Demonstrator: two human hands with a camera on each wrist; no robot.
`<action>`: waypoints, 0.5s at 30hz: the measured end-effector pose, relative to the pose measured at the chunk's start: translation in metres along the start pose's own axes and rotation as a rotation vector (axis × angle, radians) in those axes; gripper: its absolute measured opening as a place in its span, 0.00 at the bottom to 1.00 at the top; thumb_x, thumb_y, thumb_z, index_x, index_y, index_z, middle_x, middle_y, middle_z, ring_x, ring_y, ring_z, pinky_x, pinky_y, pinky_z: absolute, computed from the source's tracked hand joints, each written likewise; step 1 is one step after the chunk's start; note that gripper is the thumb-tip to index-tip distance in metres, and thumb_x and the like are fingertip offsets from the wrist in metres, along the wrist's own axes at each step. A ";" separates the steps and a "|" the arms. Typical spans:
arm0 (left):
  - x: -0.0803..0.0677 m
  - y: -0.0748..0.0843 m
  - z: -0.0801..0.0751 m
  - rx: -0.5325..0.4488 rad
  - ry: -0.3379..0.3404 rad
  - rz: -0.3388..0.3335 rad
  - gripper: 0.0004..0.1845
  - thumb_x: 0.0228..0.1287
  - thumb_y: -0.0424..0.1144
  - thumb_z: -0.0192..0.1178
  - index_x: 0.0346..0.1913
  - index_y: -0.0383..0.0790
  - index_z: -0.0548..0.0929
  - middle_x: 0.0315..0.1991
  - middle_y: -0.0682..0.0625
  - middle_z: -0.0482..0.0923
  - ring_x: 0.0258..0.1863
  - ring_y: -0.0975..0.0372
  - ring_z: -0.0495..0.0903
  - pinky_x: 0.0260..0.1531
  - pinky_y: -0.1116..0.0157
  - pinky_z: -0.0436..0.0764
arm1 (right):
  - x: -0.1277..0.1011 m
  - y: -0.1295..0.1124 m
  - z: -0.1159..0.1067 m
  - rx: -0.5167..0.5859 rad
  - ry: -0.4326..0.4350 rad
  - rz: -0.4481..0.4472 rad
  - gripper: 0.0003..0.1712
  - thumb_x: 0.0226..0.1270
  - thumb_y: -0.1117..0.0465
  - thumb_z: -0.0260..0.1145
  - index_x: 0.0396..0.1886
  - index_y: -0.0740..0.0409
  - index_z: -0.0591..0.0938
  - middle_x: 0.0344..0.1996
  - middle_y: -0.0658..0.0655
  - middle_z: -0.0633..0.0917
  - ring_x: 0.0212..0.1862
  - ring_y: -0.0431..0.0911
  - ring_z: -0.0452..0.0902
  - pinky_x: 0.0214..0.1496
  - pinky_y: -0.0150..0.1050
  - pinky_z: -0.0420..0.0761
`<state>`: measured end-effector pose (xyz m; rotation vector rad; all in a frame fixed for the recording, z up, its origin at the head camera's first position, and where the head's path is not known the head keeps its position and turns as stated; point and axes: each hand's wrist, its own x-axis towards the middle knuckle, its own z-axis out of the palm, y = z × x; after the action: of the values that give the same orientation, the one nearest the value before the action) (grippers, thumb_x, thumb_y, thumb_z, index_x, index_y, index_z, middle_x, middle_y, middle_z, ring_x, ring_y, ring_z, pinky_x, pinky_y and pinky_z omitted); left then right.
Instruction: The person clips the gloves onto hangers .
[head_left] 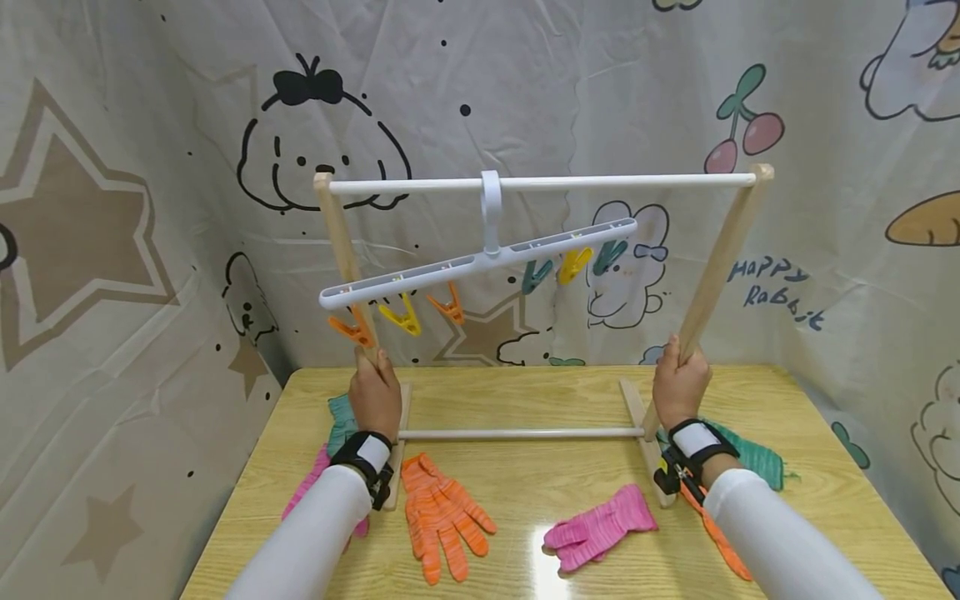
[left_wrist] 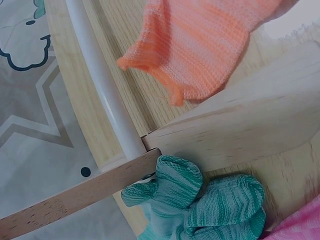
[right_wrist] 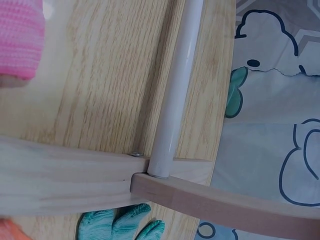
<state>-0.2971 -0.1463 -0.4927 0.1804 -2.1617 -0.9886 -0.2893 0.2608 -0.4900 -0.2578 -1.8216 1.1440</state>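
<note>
A small wooden drying rack [head_left: 720, 258] stands on the table, with a white top rod [head_left: 540, 182] and a white lower rod [head_left: 517, 433]. My left hand [head_left: 374, 390] grips the left upright low down. On the other side, my right hand [head_left: 680, 379] grips the right upright. From the top rod hangs a tilted white hanger [head_left: 480, 262] with several orange, yellow and teal clips. Neither hand shows in the wrist views, which show the lower rod [left_wrist: 105, 90] [right_wrist: 175, 95] and the rack's wooden feet [left_wrist: 240, 130] [right_wrist: 65, 175].
Knit gloves lie on the wooden table [head_left: 525, 483]: an orange glove [head_left: 442, 517] and a pink glove [head_left: 600, 529] in front, a green glove [head_left: 341, 417] and a pink one [head_left: 307, 492] by the left foot, a green glove [head_left: 753, 457] and an orange one [head_left: 720, 537] at right. A cartoon-print curtain [head_left: 150, 208] surrounds the table.
</note>
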 end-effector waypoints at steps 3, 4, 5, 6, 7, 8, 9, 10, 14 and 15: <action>0.000 0.000 -0.001 0.008 -0.001 -0.001 0.17 0.80 0.40 0.49 0.58 0.28 0.71 0.21 0.37 0.72 0.23 0.40 0.77 0.25 0.44 0.71 | 0.000 -0.001 -0.001 -0.012 -0.008 0.002 0.20 0.77 0.60 0.58 0.26 0.71 0.77 0.16 0.64 0.78 0.15 0.23 0.61 0.18 0.16 0.60; 0.000 0.000 -0.001 0.010 -0.004 -0.003 0.17 0.80 0.40 0.49 0.58 0.28 0.71 0.21 0.37 0.72 0.24 0.40 0.78 0.25 0.44 0.72 | -0.001 -0.001 -0.001 -0.021 -0.011 0.003 0.20 0.77 0.59 0.57 0.26 0.71 0.77 0.16 0.64 0.79 0.15 0.22 0.61 0.18 0.17 0.60; 0.000 0.001 -0.002 0.009 -0.007 -0.005 0.18 0.80 0.41 0.48 0.59 0.28 0.71 0.22 0.36 0.72 0.24 0.40 0.78 0.25 0.44 0.72 | -0.001 -0.002 -0.002 -0.031 -0.014 0.003 0.21 0.77 0.59 0.57 0.26 0.71 0.77 0.17 0.65 0.79 0.15 0.22 0.61 0.18 0.18 0.60; 0.000 0.001 -0.002 0.008 -0.011 -0.008 0.19 0.80 0.41 0.48 0.60 0.28 0.70 0.22 0.36 0.72 0.24 0.40 0.78 0.25 0.44 0.72 | -0.001 -0.002 -0.002 -0.037 -0.017 0.004 0.21 0.77 0.59 0.57 0.27 0.72 0.77 0.17 0.66 0.79 0.16 0.22 0.61 0.18 0.18 0.61; 0.000 0.001 -0.003 0.007 -0.014 -0.010 0.19 0.81 0.42 0.48 0.60 0.28 0.70 0.22 0.36 0.72 0.24 0.39 0.78 0.25 0.44 0.72 | -0.001 -0.002 -0.002 -0.040 -0.019 0.004 0.22 0.77 0.59 0.56 0.27 0.73 0.77 0.18 0.67 0.80 0.16 0.22 0.62 0.19 0.19 0.61; -0.001 0.002 -0.003 0.007 -0.018 -0.012 0.19 0.81 0.42 0.47 0.60 0.28 0.70 0.22 0.36 0.72 0.24 0.40 0.77 0.25 0.44 0.71 | -0.001 -0.002 -0.003 -0.043 -0.020 0.004 0.22 0.77 0.59 0.56 0.27 0.73 0.77 0.18 0.68 0.80 0.17 0.22 0.62 0.19 0.19 0.62; -0.001 0.002 -0.004 0.007 -0.021 -0.012 0.20 0.81 0.43 0.47 0.61 0.28 0.70 0.22 0.37 0.72 0.23 0.40 0.77 0.25 0.45 0.71 | -0.002 -0.003 -0.003 -0.040 -0.021 0.006 0.21 0.77 0.59 0.56 0.28 0.74 0.77 0.19 0.69 0.80 0.17 0.22 0.62 0.19 0.19 0.62; -0.001 0.001 -0.004 0.006 -0.024 -0.013 0.20 0.81 0.43 0.47 0.60 0.27 0.70 0.21 0.37 0.71 0.23 0.41 0.77 0.25 0.45 0.71 | -0.002 -0.003 -0.004 -0.038 -0.023 0.007 0.21 0.77 0.60 0.56 0.28 0.74 0.77 0.19 0.70 0.81 0.17 0.22 0.63 0.19 0.19 0.62; -0.001 0.000 -0.004 0.001 -0.022 -0.007 0.21 0.81 0.44 0.46 0.60 0.27 0.70 0.21 0.39 0.70 0.23 0.42 0.75 0.25 0.46 0.70 | -0.003 -0.004 -0.004 -0.031 -0.030 0.016 0.21 0.77 0.59 0.56 0.30 0.75 0.78 0.20 0.70 0.81 0.18 0.21 0.64 0.20 0.19 0.63; -0.001 0.000 -0.003 -0.002 -0.019 -0.003 0.21 0.81 0.44 0.45 0.59 0.27 0.70 0.21 0.40 0.69 0.22 0.42 0.75 0.25 0.46 0.70 | -0.003 -0.004 -0.004 -0.030 -0.030 0.017 0.21 0.77 0.59 0.56 0.29 0.74 0.78 0.20 0.70 0.81 0.18 0.21 0.64 0.20 0.19 0.63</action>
<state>-0.2939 -0.1479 -0.4920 0.1739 -2.1786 -0.9980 -0.2833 0.2597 -0.4880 -0.2751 -1.8676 1.1383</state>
